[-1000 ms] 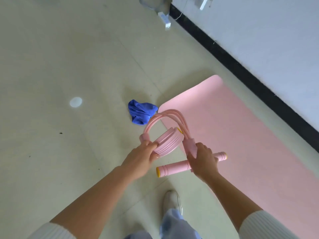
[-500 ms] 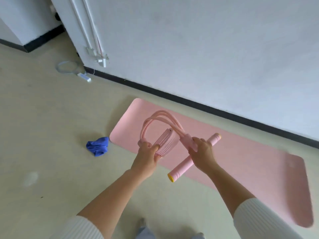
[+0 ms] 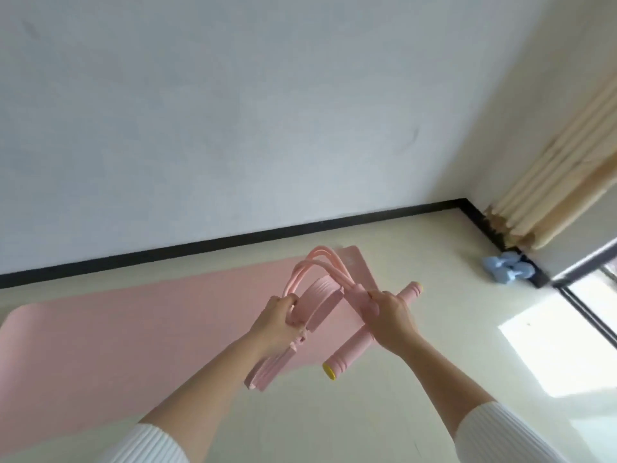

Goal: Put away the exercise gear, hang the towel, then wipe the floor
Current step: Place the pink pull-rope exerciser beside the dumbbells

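I hold a pink pedal resistance band (image 3: 320,289) up in front of me with both hands. My left hand (image 3: 278,320) grips its folded foot pedals, which hang down below my fist. My right hand (image 3: 387,317) is closed around the middle of its pink foam handle bar with yellow end caps. The rubber tubes arch between the two hands. Below lies the pink yoga mat (image 3: 117,342), flat on the floor along the wall. Two light blue dumbbells (image 3: 509,270) sit in the far right corner. The blue towel is out of view.
A white wall with a black skirting board (image 3: 200,247) runs behind the mat. Beige curtains (image 3: 561,188) hang at the right next to a dark window frame (image 3: 584,289). A patch of sunlight falls on the pale floor (image 3: 551,352) at the right.
The view has swung to the right: the blue towel and the cable on the floor have left the frame, and the room corner with dumbbells and curtain has come in. Both hands keep their hold.
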`<action>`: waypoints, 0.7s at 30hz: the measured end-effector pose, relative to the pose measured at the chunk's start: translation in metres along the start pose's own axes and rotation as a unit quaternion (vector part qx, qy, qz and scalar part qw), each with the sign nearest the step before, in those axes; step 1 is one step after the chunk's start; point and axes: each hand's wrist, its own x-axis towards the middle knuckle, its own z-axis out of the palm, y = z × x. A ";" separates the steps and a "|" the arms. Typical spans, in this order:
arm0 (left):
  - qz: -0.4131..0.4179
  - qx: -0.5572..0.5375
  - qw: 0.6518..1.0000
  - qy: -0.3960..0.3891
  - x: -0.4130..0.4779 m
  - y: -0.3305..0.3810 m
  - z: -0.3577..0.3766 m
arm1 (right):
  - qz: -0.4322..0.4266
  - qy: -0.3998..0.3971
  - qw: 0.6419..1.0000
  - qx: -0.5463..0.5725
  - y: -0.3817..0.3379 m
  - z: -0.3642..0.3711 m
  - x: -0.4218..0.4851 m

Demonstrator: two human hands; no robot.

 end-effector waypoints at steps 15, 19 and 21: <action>0.022 -0.067 0.974 -0.217 0.300 0.273 0.216 | 0.181 0.105 0.978 0.022 0.297 -0.193 0.184; 0.037 -0.041 0.966 -0.252 0.386 0.335 0.254 | 0.222 0.098 0.970 0.022 0.355 -0.233 0.249; 0.040 -0.037 0.963 -0.263 0.427 0.365 0.273 | 0.239 0.098 0.966 0.024 0.382 -0.254 0.279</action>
